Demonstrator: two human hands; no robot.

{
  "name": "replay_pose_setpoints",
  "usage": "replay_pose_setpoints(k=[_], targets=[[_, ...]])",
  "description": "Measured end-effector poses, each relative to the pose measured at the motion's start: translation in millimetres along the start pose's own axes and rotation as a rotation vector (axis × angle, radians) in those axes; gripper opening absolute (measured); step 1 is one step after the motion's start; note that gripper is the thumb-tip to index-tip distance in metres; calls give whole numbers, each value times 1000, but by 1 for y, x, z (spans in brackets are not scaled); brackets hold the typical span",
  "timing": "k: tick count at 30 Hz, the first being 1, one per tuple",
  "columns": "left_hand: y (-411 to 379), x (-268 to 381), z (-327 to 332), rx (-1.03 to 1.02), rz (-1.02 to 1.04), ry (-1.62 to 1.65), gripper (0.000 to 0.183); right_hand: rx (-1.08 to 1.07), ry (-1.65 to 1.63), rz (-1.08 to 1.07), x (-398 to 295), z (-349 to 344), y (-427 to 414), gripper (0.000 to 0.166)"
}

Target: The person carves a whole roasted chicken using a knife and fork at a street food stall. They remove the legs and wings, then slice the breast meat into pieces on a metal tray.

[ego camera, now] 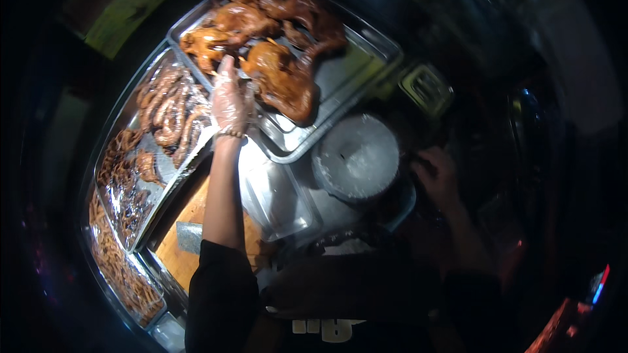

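Note:
My left hand, in a clear plastic glove with a bead bracelet at the wrist, reaches over the near left edge of a metal tray. Its fingertips are up against the glazed, roasted poultry; whether they grip any is hidden. One flattened brown bird lies just right of the hand, and an orange-brown piece lies beyond the fingers. More glossy pieces lie farther back. In shadow, my right hand is bent beside a round, pale-topped container; what it holds, if anything, is too dark to see.
A film-covered tray of braised meat pieces stands at left, with another tray of brown strips nearer. A cleaver-like metal blade rests on a wooden board. Beside my left forearm lies a clear plastic container.

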State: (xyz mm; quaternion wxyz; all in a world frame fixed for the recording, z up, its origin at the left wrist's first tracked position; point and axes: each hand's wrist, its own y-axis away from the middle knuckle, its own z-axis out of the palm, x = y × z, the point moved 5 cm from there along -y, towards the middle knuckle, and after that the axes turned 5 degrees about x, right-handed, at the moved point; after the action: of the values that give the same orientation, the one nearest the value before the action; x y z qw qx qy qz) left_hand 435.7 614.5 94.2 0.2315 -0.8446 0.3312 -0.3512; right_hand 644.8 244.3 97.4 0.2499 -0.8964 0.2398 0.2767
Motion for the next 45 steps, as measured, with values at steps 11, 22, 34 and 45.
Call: replay_pose_setpoints(k=[11,22,34,45], targets=[[43,132,-35,-98,228,374,51,-185,405,-133,105,51,159,22],[68,138,-39,-186,217,423,48,-288,412,112,104,52,181,46],[75,138,-48,-155,229,397,38,-393,609,101,118,66,200,60],[85,145,-35,-290,223,418,29,-232,265,283,89,57,169,41]])
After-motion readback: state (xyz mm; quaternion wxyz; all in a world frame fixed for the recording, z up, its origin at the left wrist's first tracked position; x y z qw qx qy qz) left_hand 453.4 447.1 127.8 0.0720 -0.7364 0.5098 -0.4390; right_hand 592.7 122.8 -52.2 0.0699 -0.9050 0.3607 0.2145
